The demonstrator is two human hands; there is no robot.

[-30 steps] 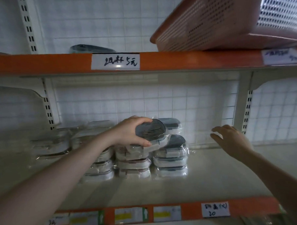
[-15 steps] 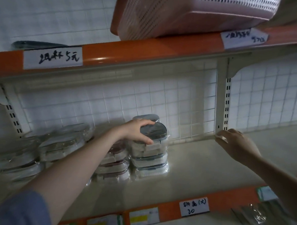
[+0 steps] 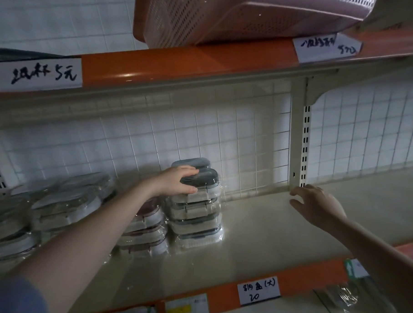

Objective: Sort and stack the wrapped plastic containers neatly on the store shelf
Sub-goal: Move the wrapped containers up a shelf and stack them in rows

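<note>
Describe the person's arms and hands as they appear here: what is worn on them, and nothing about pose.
Both forearms are bare. The left hand and right hand wear no gloves, and no rings, watch or bracelet can be seen on either. A blue-grey sleeve covers the left upper arm at the lower left corner of the view. The right arm shows no sleeve up to the frame edge.

The person's left arm (image 3: pixel 93 234) wears a short blue-grey sleeve (image 3: pixel 17 306) ending above the elbow; the forearm is bare. The right arm (image 3: pixel 382 255) is bare, with no sleeve in view.
</note>
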